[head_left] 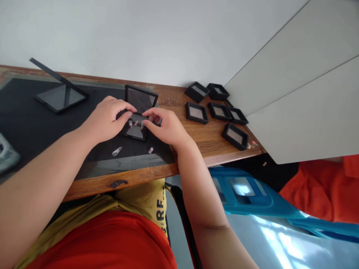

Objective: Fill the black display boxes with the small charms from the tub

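Observation:
An open black display case with clear film panes lies on the dark mat, its lid tilted up at the back. Several small decorated pieces that look like false nails rest on the lower pane. My left hand reaches over the case's left side, thumb and index fingertip close together. From the right comes my right hand, its thumb beside a nail and its index finger by the hinge. What either pinch holds, if anything, is too small to tell. In front lie a clear false nail and a pinkish one.
Another open black case stands at the left, near a phone-like object at the edge. Several black framed boxes sit on the wooden table. A blue plastic chair and someone's red clothing are at the right.

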Demonstrator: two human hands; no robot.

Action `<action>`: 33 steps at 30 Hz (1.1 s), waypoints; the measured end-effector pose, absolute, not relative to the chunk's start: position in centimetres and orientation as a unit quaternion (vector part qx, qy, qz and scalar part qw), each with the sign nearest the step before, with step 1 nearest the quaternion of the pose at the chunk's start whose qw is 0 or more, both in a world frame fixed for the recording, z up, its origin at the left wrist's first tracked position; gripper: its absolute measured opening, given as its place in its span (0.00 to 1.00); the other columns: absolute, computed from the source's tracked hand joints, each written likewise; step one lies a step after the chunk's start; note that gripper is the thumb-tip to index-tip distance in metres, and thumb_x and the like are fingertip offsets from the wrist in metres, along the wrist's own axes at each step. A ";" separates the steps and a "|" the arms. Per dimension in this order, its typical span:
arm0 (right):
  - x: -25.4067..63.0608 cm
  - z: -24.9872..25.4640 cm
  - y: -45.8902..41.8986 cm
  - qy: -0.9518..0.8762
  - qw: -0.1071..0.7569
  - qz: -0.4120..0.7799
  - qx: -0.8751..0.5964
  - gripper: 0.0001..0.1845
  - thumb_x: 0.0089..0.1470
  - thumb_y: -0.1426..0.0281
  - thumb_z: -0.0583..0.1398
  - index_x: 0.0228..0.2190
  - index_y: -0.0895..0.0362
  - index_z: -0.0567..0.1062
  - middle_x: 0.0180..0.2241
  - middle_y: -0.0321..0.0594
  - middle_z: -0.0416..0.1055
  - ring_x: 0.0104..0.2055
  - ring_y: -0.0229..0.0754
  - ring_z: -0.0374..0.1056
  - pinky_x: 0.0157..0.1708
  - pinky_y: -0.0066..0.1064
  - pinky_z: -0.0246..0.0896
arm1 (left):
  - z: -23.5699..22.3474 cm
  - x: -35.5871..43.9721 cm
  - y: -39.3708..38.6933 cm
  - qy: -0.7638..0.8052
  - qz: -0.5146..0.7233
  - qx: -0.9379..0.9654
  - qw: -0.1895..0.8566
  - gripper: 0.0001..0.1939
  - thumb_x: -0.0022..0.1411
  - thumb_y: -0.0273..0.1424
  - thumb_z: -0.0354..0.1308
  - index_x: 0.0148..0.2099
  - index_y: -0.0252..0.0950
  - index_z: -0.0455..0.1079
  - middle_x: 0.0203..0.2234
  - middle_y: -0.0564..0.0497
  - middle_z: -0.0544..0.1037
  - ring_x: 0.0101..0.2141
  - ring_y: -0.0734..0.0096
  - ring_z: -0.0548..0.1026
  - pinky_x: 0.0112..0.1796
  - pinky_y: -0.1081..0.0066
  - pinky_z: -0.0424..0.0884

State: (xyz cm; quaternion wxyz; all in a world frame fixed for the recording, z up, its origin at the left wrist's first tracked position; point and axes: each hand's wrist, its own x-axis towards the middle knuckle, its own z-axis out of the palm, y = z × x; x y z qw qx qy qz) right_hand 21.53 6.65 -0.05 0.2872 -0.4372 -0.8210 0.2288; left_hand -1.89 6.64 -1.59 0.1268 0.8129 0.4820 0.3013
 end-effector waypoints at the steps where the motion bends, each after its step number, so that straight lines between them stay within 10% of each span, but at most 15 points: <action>1: 21.5 -0.1 6.6 -0.821 0.287 0.229 -0.438 0.15 0.60 0.65 0.63 0.45 0.59 0.82 0.35 0.39 0.78 0.35 0.40 0.67 0.41 0.33 0.60 | -1.5 -2.0 6.5 0.483 0.300 0.813 0.124 0.20 0.70 0.41 0.51 0.52 0.40 0.80 0.47 0.45 0.84 0.53 0.50 0.75 0.58 0.52 0.71; 8: 21.6 0.0 6.5 -0.823 0.281 0.227 -0.439 0.14 0.60 0.65 0.64 0.45 0.59 0.82 0.34 0.39 0.77 0.35 0.40 0.67 0.41 0.33 0.60 | -1.0 -2.6 5.2 0.511 0.262 0.818 0.035 0.18 0.62 0.48 0.64 0.48 0.45 0.82 0.50 0.44 0.82 0.56 0.39 0.72 0.58 0.42 0.67; 17: 22.7 0.5 6.6 -0.812 0.292 0.328 -0.385 0.15 0.54 0.64 0.70 0.41 0.59 0.80 0.29 0.33 0.69 0.31 0.35 0.60 0.34 0.30 0.54 | -1.6 -2.4 5.5 0.524 0.257 0.810 0.053 0.22 0.67 0.49 0.58 0.55 0.47 0.83 0.53 0.45 0.82 0.59 0.40 0.70 0.60 0.44 0.66; 22: 24.7 1.7 6.0 -0.813 0.120 0.508 -0.258 0.24 0.48 0.53 0.76 0.32 0.60 0.78 0.23 0.25 0.56 0.26 0.30 0.50 0.28 0.28 0.44 | -1.4 -2.3 5.5 0.534 0.262 0.801 0.064 0.24 0.67 0.49 0.58 0.58 0.45 0.80 0.54 0.45 0.82 0.60 0.39 0.70 0.61 0.43 0.66; 33: 24.0 1.2 6.0 -0.801 0.080 0.453 -0.383 0.16 0.44 0.63 0.76 0.34 0.59 0.86 0.20 0.25 0.58 0.25 0.31 0.53 0.30 0.31 0.43 | 0.2 -2.4 5.2 0.640 0.378 0.654 0.141 0.20 0.69 0.51 0.52 0.45 0.46 0.79 0.43 0.52 0.84 0.49 0.51 0.80 0.52 0.52 0.74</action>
